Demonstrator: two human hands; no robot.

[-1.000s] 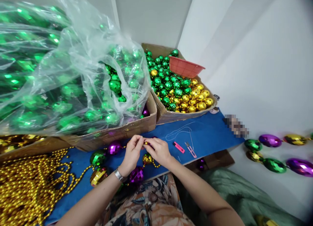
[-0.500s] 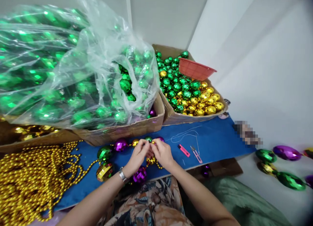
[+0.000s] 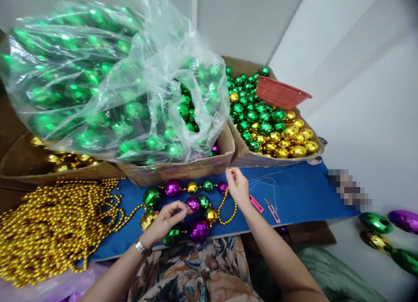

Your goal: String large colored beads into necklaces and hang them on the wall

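Observation:
A garland (image 3: 172,188) of large faceted purple, green and gold balls lies bent round on the blue tabletop. My left hand (image 3: 170,217), a metal watch on its wrist, is closed in a pinch beside a purple ball (image 3: 192,204); a thin pale thread seems to show at its fingertips. Farther right, my right hand (image 3: 237,186) pinches a small gold bead (image 3: 230,170) at its fingertips, above the garland's far right end. Below it a short strand of gold beads (image 3: 227,221) hangs in a loop next to a gold ball.
A heap of gold bead strands (image 3: 48,223) lies at left. Behind stand cardboard boxes (image 3: 183,173) with a clear bag of green balls (image 3: 107,106), loose green and gold balls, and a red basket (image 3: 283,93). Thread snips (image 3: 272,210) and a pink cutter (image 3: 256,203) lie at right.
My hands were together over the garland and have moved apart, the left toward me and leftward, the right outward and up. The view has shifted, so things appear farther right.

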